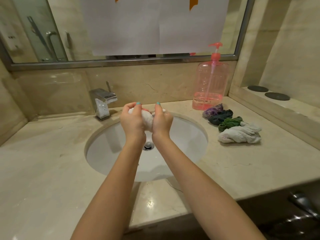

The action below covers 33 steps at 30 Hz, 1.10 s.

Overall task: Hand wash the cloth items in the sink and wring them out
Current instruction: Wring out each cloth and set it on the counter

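Counter: pale marble top (52, 170) runs from the near edge round the basin, with wet shine on its near strip.
Forearms: both bare, reaching from the near edge out over the basin and converging toward the far side.
Sink: white oval bowl (107, 153) set under the counter; metal drain (148, 146) at its middle, just below the wrists.
Left hand: left hand (132, 121) curled round the left part of the white cloth, fingertips on top.
Right hand: right hand (162, 121) curled round the right part, close beside the left hand.
Task cloth: white cloth (147, 121) is a bunched wad squeezed between both hands, held above the far half of the sink.
Other cloths: on the counter right of the sink, a row of twisted bundles, nearest to farthest: pale towel (240, 135), green cloth (230, 122), dark cloth (220, 116), purple cloth (212, 110), each touching the next.
Faucet: square chrome faucet (103, 103) at the far left of the basin.
Soap: pink pump bottle (210, 84) at the far right, just behind the purple cloth, mostly empty.
Ledge: two dark round discs (277, 96) on the raised right ledge.
Mirror: framed mirror (69, 28) on the far wall, with white paper sheets (155, 23) covering its middle.
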{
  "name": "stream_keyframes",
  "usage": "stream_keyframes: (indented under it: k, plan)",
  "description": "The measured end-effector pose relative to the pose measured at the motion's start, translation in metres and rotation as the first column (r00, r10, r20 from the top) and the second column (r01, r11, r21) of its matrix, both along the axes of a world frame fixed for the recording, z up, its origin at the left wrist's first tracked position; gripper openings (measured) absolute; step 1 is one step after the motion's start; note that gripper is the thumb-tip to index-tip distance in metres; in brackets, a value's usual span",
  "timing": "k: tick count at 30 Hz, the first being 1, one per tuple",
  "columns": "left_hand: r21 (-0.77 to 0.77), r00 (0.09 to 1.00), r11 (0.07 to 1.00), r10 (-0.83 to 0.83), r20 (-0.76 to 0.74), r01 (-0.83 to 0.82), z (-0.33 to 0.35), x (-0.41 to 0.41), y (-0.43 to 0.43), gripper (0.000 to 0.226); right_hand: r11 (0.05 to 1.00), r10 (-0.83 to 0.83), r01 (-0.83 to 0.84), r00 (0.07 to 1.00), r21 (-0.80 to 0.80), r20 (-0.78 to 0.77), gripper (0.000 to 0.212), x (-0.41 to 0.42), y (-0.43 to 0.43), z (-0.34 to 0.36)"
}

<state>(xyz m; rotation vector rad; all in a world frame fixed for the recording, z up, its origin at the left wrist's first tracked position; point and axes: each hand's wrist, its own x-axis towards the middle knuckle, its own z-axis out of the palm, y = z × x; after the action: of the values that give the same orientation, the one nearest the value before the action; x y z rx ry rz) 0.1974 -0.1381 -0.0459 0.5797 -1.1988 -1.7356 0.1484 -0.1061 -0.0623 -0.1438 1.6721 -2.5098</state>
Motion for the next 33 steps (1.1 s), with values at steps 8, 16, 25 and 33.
stream_keyframes:
  k: [8,16,25,33]
  plan:
    - [0.22,0.999,0.975,-0.037,-0.029,0.042,0.002,-0.007,0.004,0.019,0.971,0.02,0.097,0.877,0.219,-0.48,0.051,-0.01,0.013,-0.001]
    - [0.195,0.997,0.981,-0.012,0.071,-0.002,-0.013,-0.02,0.0,0.022,0.906,0.193,0.149,0.689,0.397,-0.699,0.042,-0.024,0.025,-0.007]
    - [0.002,0.97,0.998,-0.065,0.234,0.067,-0.031,-0.022,-0.011,0.017,0.863,0.265,0.169,0.648,0.475,-0.713,0.036,-0.031,0.029,-0.03]
    - [-0.132,0.901,0.983,-0.056,0.43,0.124,-0.042,-0.023,-0.027,0.011,0.78,0.408,0.119,0.649,0.615,-0.642,0.034,-0.028,0.028,-0.041]
